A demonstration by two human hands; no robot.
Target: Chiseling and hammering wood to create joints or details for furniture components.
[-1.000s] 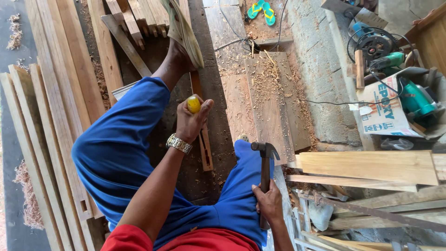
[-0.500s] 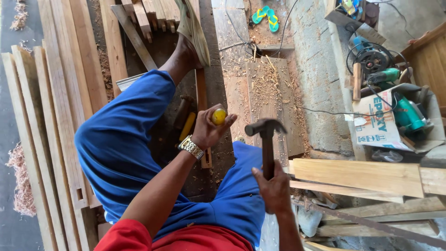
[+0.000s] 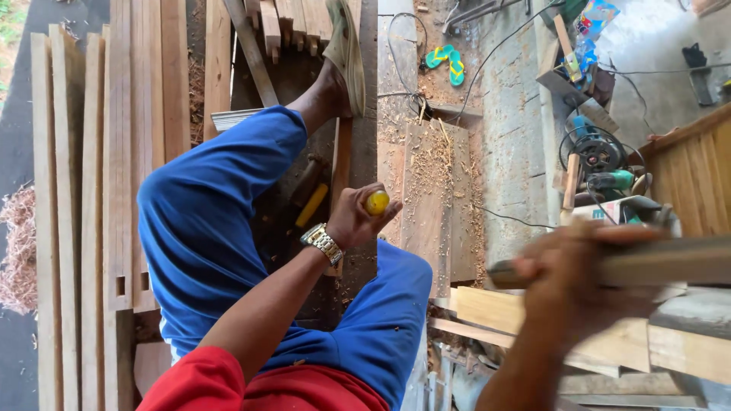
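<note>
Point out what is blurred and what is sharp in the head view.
Head view: the right hand and the wooden hammer handle it grips are smeared by motion blur; the left hand, holding a yellow-capped tool, and the blue trousers are sharp; daylight is even, without harsh glare.

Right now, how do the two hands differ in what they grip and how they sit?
The left hand is sharp in view, closed on a yellow handle low between the knees. The right hand is blurred, raised close to the camera, gripping a hammer by its wooden shaft. Both are closed on tools.
</note>
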